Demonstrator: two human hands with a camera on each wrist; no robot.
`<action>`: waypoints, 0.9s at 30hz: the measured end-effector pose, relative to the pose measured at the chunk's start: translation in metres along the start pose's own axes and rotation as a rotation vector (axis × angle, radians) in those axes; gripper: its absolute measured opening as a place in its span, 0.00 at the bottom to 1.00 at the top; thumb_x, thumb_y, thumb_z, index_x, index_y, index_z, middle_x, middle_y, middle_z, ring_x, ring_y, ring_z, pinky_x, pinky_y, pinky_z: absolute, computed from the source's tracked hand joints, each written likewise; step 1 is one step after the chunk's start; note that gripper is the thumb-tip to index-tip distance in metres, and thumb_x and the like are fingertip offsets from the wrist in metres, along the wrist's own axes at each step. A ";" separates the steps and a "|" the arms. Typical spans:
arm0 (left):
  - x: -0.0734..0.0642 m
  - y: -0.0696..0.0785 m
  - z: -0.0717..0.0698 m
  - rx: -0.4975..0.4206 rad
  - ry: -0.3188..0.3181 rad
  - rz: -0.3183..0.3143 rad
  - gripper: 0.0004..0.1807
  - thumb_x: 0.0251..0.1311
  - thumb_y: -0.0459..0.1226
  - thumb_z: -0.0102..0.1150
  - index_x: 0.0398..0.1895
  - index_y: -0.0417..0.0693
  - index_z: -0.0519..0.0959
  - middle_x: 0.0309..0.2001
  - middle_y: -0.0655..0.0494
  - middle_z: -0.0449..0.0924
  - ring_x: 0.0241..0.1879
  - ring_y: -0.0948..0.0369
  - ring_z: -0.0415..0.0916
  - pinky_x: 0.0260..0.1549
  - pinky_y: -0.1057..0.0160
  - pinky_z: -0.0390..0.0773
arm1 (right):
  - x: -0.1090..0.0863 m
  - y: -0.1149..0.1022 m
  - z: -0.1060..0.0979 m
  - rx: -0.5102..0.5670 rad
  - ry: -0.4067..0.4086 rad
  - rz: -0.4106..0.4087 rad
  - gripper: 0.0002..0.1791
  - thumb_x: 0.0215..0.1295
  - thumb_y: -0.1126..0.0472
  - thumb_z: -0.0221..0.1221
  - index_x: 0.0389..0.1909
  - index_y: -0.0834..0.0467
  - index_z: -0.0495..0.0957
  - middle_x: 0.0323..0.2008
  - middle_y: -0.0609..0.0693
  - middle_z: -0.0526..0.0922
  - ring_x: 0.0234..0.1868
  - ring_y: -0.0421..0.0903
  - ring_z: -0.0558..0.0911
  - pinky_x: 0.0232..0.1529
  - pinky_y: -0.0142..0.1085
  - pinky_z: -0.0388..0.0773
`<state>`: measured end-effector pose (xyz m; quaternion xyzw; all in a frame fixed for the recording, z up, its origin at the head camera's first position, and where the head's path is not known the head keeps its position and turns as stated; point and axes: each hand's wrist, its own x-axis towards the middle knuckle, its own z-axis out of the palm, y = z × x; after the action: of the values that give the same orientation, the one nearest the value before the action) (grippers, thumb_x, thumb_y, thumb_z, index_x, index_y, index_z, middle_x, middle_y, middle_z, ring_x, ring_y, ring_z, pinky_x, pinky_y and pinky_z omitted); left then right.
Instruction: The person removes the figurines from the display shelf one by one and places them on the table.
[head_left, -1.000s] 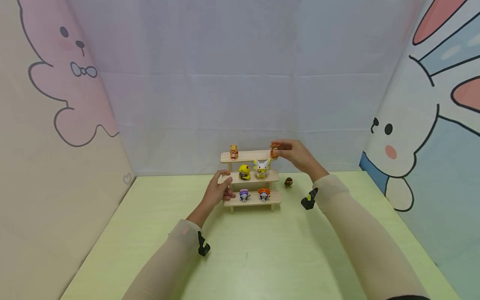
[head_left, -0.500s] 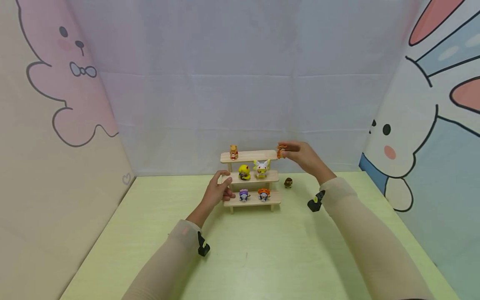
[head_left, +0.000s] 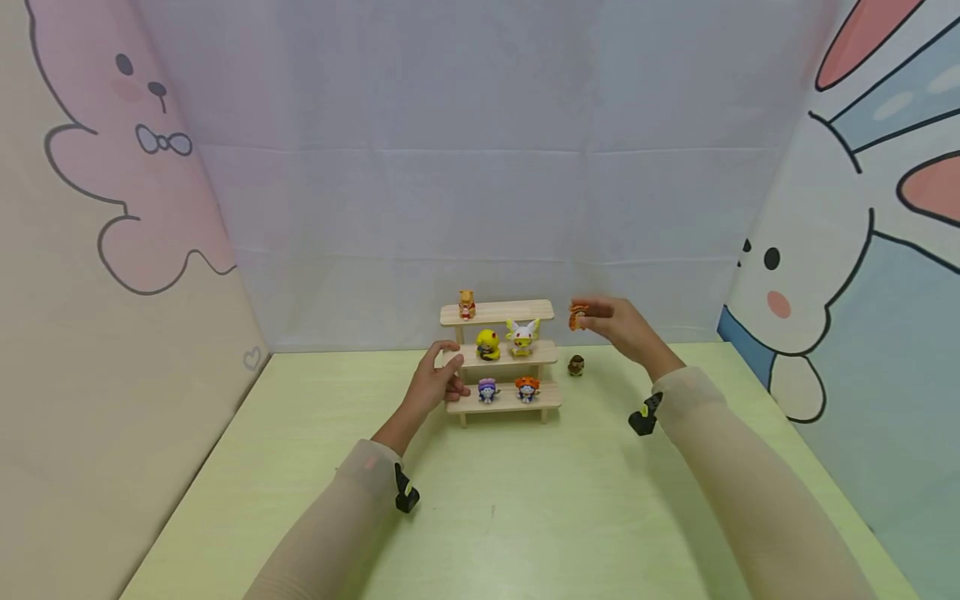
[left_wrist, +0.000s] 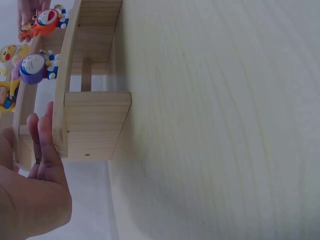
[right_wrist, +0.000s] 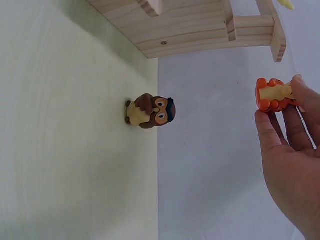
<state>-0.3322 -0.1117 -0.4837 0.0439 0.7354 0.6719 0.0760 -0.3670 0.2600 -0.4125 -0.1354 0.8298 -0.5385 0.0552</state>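
Between fingers and thumb my right hand [head_left: 621, 325] pinches an orange tiger figurine [head_left: 577, 317], held in the air right of the top tier. In the right wrist view the figurine's cream belly [right_wrist: 272, 93] and orange feet show. My left hand [head_left: 429, 385] grips the left end of a three-tier wooden display shelf [head_left: 510, 312], fingers lying along the lower board [left_wrist: 61, 100]. A bear figurine [head_left: 467, 305] stands top left. The middle tier bears a yellow-hooded figurine [head_left: 487, 344] and a white long-eared one [head_left: 522, 337]. Below are purple-hatted [head_left: 487, 390] and orange-hatted [head_left: 527, 388] figurines.
A brown owl figurine [right_wrist: 150, 111] stands on the pale table [head_left: 487, 533], just right of the shelf and under my right hand. Behind the shelf hangs a white cloth [head_left: 480, 167]. Printed side panels with a pink bear [head_left: 135, 100] and a white rabbit [head_left: 810, 275] enclose the table.
My right hand has carried the tiger figurine off the right end of the top tier, rightward and slightly down. The left hand keeps its place on the shelf.
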 end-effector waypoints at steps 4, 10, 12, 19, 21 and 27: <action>0.000 -0.001 0.000 0.010 -0.007 0.007 0.21 0.80 0.45 0.52 0.70 0.52 0.68 0.20 0.52 0.80 0.23 0.58 0.86 0.20 0.67 0.81 | -0.004 0.011 -0.002 -0.003 0.001 0.019 0.29 0.78 0.57 0.59 0.76 0.58 0.67 0.63 0.61 0.79 0.65 0.59 0.77 0.68 0.61 0.69; -0.001 0.000 0.000 0.015 -0.012 0.008 0.27 0.78 0.48 0.53 0.73 0.48 0.65 0.20 0.52 0.80 0.23 0.59 0.85 0.21 0.67 0.82 | -0.008 0.027 -0.002 0.010 0.005 0.030 0.28 0.78 0.60 0.58 0.76 0.60 0.67 0.65 0.64 0.77 0.66 0.61 0.75 0.70 0.59 0.68; -0.001 0.000 0.000 0.014 -0.011 0.008 0.27 0.78 0.47 0.54 0.74 0.48 0.65 0.19 0.52 0.80 0.23 0.59 0.85 0.21 0.67 0.82 | -0.008 0.032 -0.002 0.025 0.004 0.040 0.28 0.79 0.62 0.57 0.76 0.61 0.66 0.66 0.65 0.76 0.67 0.62 0.74 0.71 0.60 0.66; -0.001 0.000 0.001 0.013 -0.002 0.004 0.22 0.79 0.46 0.53 0.70 0.54 0.68 0.19 0.52 0.79 0.23 0.58 0.86 0.21 0.66 0.82 | -0.008 0.052 -0.001 0.043 -0.005 0.071 0.28 0.80 0.65 0.55 0.77 0.64 0.63 0.69 0.69 0.71 0.69 0.66 0.71 0.72 0.62 0.63; -0.001 0.000 0.001 0.014 -0.001 0.000 0.21 0.78 0.47 0.54 0.69 0.56 0.69 0.20 0.52 0.80 0.23 0.58 0.86 0.21 0.66 0.82 | -0.009 0.056 0.000 0.048 -0.006 0.077 0.28 0.79 0.65 0.55 0.76 0.65 0.63 0.70 0.69 0.71 0.70 0.66 0.71 0.72 0.62 0.63; -0.001 0.000 0.001 0.003 0.001 -0.001 0.21 0.78 0.47 0.54 0.69 0.54 0.69 0.19 0.52 0.79 0.22 0.58 0.85 0.21 0.66 0.82 | -0.016 0.065 0.000 0.084 -0.005 0.080 0.28 0.79 0.65 0.56 0.76 0.65 0.64 0.69 0.67 0.72 0.69 0.64 0.72 0.72 0.61 0.63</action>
<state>-0.3313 -0.1113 -0.4841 0.0434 0.7364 0.6709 0.0760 -0.3622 0.2891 -0.4725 -0.1012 0.8112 -0.5697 0.0844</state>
